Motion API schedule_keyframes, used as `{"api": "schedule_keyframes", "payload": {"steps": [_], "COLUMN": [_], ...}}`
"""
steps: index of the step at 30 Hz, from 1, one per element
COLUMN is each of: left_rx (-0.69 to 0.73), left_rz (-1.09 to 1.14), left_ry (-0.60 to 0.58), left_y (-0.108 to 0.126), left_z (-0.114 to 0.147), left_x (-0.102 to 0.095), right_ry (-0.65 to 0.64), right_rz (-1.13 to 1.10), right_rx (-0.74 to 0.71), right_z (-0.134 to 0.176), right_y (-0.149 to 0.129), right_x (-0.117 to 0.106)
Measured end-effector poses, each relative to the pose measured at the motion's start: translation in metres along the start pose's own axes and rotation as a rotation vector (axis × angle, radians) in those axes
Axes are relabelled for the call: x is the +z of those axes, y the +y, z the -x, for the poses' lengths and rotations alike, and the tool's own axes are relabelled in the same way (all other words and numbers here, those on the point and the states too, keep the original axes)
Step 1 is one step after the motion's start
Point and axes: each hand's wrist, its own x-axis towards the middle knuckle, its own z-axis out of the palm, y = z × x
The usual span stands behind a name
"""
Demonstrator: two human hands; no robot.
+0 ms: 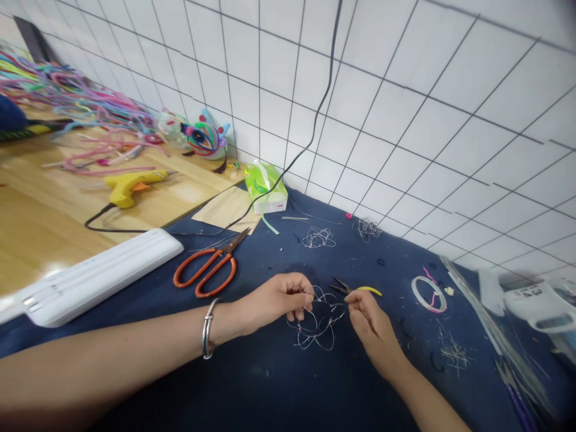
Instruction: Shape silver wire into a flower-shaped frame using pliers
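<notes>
My left hand (288,298), with a silver bangle on the wrist, pinches a thin wire flower (315,337) of several looped petals with small beads at the joints. It hangs just above the dark blue table cover. At the flower's right edge, the fingertips of my right hand (369,321) are closed on a fine wire loop. Pliers (341,287) with a yellow handle lie right behind the right hand, partly covered by it. Orange-handled scissors (211,270) rest to the left, blades pointing away. Farther back lies another looped wire shape (319,238).
Near the tiled wall are a tangled wire bundle (369,228) and a green tissue pack (265,187). A black cord (310,141) runs to a yellow glue gun (128,187). A white lamp-like bar (105,276) lies left. To the right are a wire coil (428,294) and wire scraps (454,354).
</notes>
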Motion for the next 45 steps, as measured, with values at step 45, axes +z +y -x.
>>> {"api": "schedule_keyframes", "payload": {"steps": [45], "left_rx": [-0.020], "left_rz": [0.094], "left_ry": [-0.151], "left_y": [0.002], "left_z": [-0.002], "left_x": [-0.009], "right_ry": [-0.379], "right_rz": [0.053], "right_rx": [-0.297], "right_z": [-0.055], "right_y": [-0.007], "right_x": [0.002]}}
